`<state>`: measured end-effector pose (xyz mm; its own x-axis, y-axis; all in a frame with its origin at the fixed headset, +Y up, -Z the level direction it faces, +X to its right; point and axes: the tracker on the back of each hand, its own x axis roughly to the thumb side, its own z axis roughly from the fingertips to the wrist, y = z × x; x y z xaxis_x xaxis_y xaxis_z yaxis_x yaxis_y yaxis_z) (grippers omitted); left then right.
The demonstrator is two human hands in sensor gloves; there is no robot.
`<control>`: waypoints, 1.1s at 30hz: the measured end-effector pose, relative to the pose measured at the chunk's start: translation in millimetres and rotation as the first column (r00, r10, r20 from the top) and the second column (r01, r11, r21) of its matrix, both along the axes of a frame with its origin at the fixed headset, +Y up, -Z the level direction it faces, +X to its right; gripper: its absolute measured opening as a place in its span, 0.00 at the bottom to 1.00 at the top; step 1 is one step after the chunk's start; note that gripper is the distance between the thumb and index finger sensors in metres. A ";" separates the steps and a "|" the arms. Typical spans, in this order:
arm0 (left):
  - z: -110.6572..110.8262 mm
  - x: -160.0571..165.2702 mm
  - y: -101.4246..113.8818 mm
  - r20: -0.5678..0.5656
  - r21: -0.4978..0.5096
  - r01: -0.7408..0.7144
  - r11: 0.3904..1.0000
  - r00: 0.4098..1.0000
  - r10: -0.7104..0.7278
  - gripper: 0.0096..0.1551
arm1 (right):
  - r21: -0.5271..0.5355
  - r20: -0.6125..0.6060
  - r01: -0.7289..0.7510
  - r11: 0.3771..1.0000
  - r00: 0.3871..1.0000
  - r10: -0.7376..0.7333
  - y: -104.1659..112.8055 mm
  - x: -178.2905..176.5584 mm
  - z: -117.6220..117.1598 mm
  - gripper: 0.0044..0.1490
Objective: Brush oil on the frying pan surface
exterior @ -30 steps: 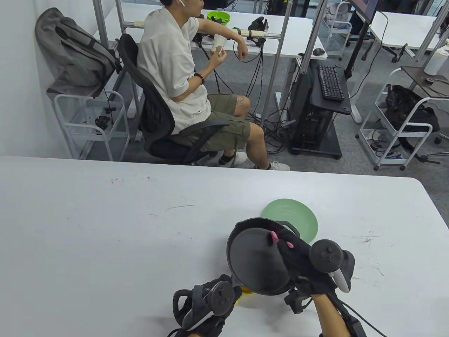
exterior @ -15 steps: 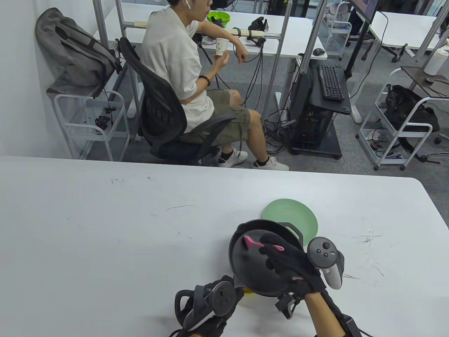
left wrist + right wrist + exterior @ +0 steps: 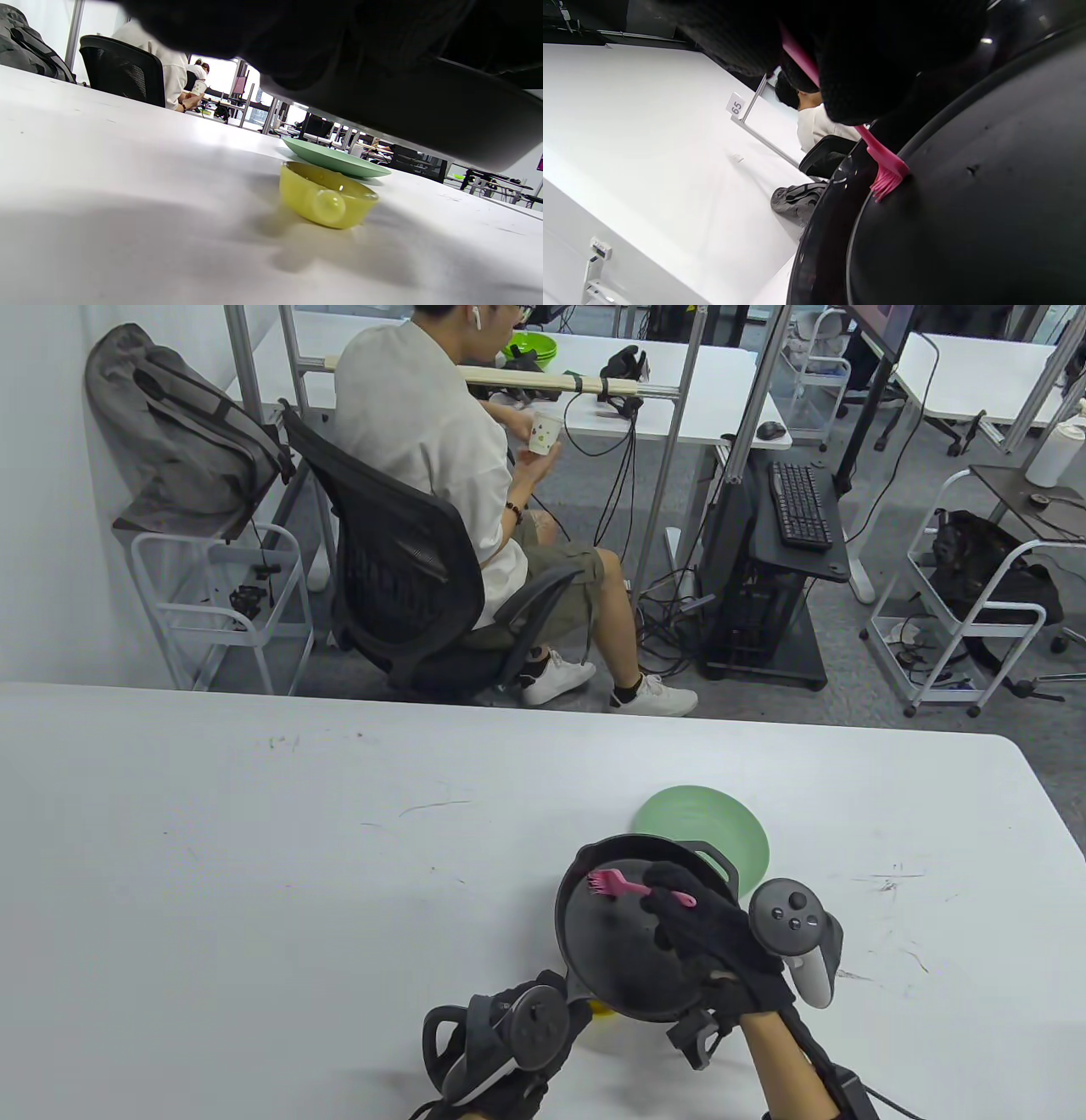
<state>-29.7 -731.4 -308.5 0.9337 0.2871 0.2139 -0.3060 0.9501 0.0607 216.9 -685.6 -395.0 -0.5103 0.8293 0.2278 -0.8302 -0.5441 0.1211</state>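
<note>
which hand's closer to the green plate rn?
Right. The right hand holds the pink brush over the frying pan, just in front of the green plate. The left hand sits lower, at the pan's near-left edge, farther off.

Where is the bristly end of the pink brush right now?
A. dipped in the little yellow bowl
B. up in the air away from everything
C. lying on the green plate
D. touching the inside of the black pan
D: the right hand holds the pink brush, and its bristles press on the black pan floor near the rim, as the right wrist view shows.
</note>
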 end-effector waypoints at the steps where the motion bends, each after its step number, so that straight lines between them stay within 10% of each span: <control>1: 0.2 0.6 -0.1 0.002 0.004 0.007 1.000 1.000 -0.007 0.35 | 0.004 0.019 -0.010 1.000 1.000 0.010 0.8 2.1 0.3 0.31; 19: -3.9 -11.7 0.0 -0.042 0.000 0.003 1.000 0.999 -0.003 0.35 | 0.040 0.171 -0.249 0.968 0.956 0.239 11.0 25.9 0.4 0.30; 33: -13.3 -54.6 5.6 -0.187 0.004 -0.089 0.996 0.978 0.088 0.34 | 0.286 0.113 -0.016 0.958 0.993 -0.017 22.3 53.8 8.3 0.28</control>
<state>-84.3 -725.8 -321.8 0.9280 0.3708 0.0365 -0.3724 0.9202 0.1206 270.7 -663.3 -386.7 -0.5460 0.7382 0.3962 -0.8298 -0.5417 -0.1341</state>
